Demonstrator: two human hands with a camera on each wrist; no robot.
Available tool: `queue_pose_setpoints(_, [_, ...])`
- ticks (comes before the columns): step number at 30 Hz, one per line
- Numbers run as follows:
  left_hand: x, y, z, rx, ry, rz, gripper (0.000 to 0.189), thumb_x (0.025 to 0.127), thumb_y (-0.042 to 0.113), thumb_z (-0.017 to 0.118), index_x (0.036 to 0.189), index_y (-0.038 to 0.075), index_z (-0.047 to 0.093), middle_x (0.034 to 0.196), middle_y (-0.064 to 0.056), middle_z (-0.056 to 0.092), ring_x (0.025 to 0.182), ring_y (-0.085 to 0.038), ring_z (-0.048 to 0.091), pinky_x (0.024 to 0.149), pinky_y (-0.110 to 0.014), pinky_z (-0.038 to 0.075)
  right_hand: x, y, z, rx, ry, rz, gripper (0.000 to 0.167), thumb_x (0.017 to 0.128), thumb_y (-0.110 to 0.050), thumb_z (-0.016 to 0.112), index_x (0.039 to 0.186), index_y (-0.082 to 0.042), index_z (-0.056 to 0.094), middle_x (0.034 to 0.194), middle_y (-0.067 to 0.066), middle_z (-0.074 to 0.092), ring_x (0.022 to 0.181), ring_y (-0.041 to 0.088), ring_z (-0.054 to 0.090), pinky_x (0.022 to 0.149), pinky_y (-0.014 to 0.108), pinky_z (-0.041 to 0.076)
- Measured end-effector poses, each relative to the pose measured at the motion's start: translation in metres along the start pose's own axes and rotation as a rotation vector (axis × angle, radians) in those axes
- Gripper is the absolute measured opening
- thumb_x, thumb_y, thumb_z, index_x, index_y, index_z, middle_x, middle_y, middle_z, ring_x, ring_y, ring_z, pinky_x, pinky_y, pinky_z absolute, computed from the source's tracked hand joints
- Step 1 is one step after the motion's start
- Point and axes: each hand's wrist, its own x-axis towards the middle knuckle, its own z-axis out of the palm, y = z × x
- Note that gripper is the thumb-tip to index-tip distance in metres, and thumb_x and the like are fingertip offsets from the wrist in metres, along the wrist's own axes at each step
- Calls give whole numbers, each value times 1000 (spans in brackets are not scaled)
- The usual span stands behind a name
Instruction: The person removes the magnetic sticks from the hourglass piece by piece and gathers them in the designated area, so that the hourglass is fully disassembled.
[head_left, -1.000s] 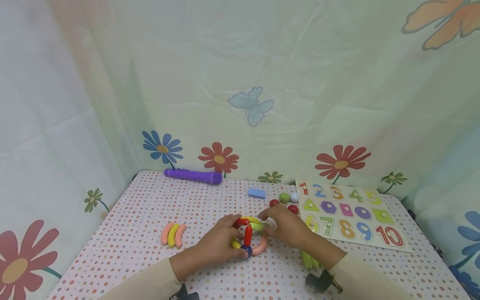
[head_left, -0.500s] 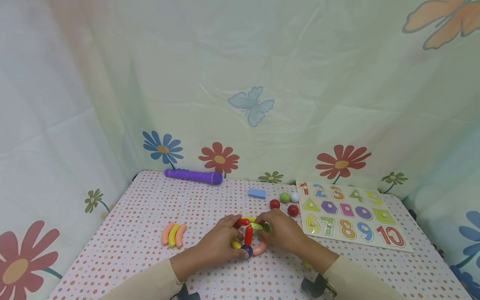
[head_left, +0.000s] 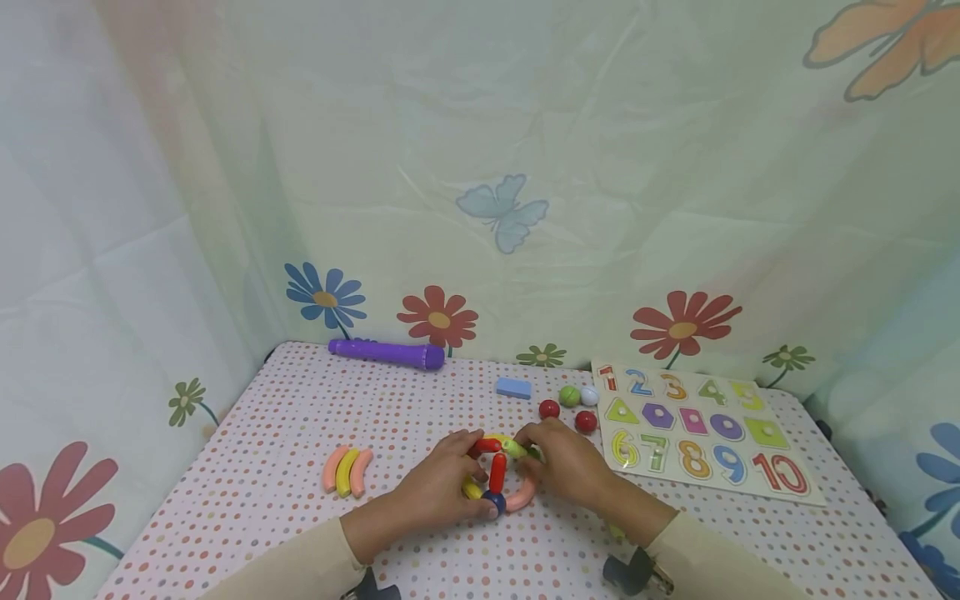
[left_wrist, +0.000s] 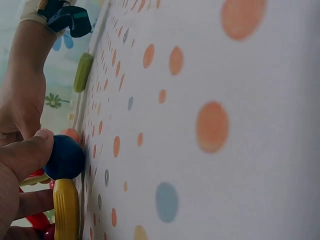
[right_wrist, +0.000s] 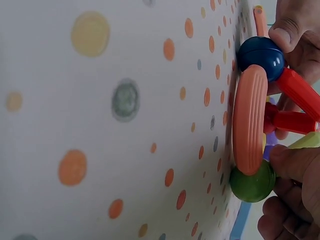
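A ring of magnetic sticks and balls lies between my hands. My left hand (head_left: 442, 479) holds its near left side, thumb on the blue ball (right_wrist: 260, 57) and fingers around by the yellow stick (left_wrist: 66, 207). One red stick (head_left: 497, 473) slants up from the blue ball; a second red stick (head_left: 487, 445) leans in from the far left. My right hand (head_left: 570, 458) pinches a lime-green stick (head_left: 513, 448) at the right, its upper end close to the red sticks' tops. Beneath the right thumb sits a green ball (right_wrist: 252, 182), joined to the blue one by a curved pink stick (right_wrist: 249, 120).
Curved pink and yellow sticks (head_left: 348, 471) lie at left. Beyond the right hand are two red balls (head_left: 586, 421), a light-green ball (head_left: 569, 396), a white ball (head_left: 589, 396) and a blue block (head_left: 513, 387). A number puzzle board (head_left: 705, 433) and purple toy microphone (head_left: 386, 352) lie farther back.
My right hand has drawn in to the left and its fingers have closed around the lime-green stick, whose upper end has tilted farther from me. The left hand stays in place.
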Motion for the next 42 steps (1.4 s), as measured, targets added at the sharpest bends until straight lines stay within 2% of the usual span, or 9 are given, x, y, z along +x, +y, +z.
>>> queue_pose_setpoints(8, [0, 2, 0, 17, 5, 4, 39, 78, 51, 87, 103, 22, 78, 161, -3, 39, 151, -26, 28, 116, -48, 34, 0, 2, -1, -6, 8, -23, 28, 87, -18, 84, 111, -19, 69, 99, -9, 62, 93, 9, 60, 83, 31, 56])
queue_pose_setpoints(15, [0, 2, 0, 13, 3, 9, 43, 78, 51, 87, 108, 21, 78, 160, -3, 40, 151, -26, 29, 116, -48, 34, 2, 5, -5, 54, 29, 15, 30, 88, -21, 83, 114, -20, 68, 105, -6, 63, 99, 14, 62, 85, 36, 57])
queue_pose_setpoints(19, [0, 1, 0, 9, 0, 9, 43, 79, 50, 86, 108, 20, 78, 161, -3, 39, 151, -26, 28, 116, -49, 35, -1, 10, -13, 45, 82, 14, 46, 89, -20, 82, 130, -18, 62, 108, -2, 67, 96, 16, 65, 76, 35, 57])
queue_pose_setpoints(22, [0, 1, 0, 8, -1, 1, 43, 78, 50, 87, 108, 21, 78, 161, -2, 39, 151, -26, 28, 116, -49, 35, -5, 16, -20, 34, 105, -12, 63, 90, -18, 80, 146, -18, 51, 104, -1, 67, 84, 14, 63, 65, 31, 52])
queue_pose_setpoints(24, [0, 1, 0, 10, 0, -3, 42, 78, 50, 87, 107, 22, 78, 161, -2, 39, 151, -25, 28, 116, -49, 34, -8, 21, -24, 27, 115, -32, 66, 92, -18, 79, 150, -20, 48, 102, -2, 66, 78, 10, 60, 60, 28, 48])
queue_pose_setpoints(28, [0, 1, 0, 9, -1, -7, 40, 78, 50, 87, 106, 22, 78, 161, -1, 38, 151, -26, 28, 116, -49, 34, -17, 32, -31, 49, 118, -45, 61, 93, -15, 77, 147, -21, 51, 95, -3, 62, 65, 7, 50, 52, 26, 44])
queue_pose_setpoints(32, [0, 2, 1, 8, -5, -15, 40, 78, 50, 87, 107, 23, 78, 162, -1, 37, 151, -26, 27, 116, -49, 34, -26, 43, -39, 95, 106, -22, 63, 90, -12, 79, 146, -19, 51, 92, -4, 59, 58, 8, 45, 49, 26, 43])
queue_pose_setpoints(40, [0, -1, 1, 1, -3, -1, 39, 79, 51, 86, 105, 23, 78, 162, -1, 37, 151, -26, 27, 116, -50, 34, -49, 64, -54, 120, 73, 61, 68, 84, -12, 84, 144, -14, 51, 96, 0, 63, 62, 13, 49, 49, 26, 45])
queue_pose_setpoints(42, [1, -1, 1, 2, -2, 1, 39, 79, 51, 86, 104, 23, 78, 162, -1, 37, 151, -26, 27, 116, -50, 34, -55, 69, -57, 99, 75, 69, 67, 82, -14, 86, 141, -12, 54, 98, -1, 62, 69, 14, 52, 52, 26, 46])
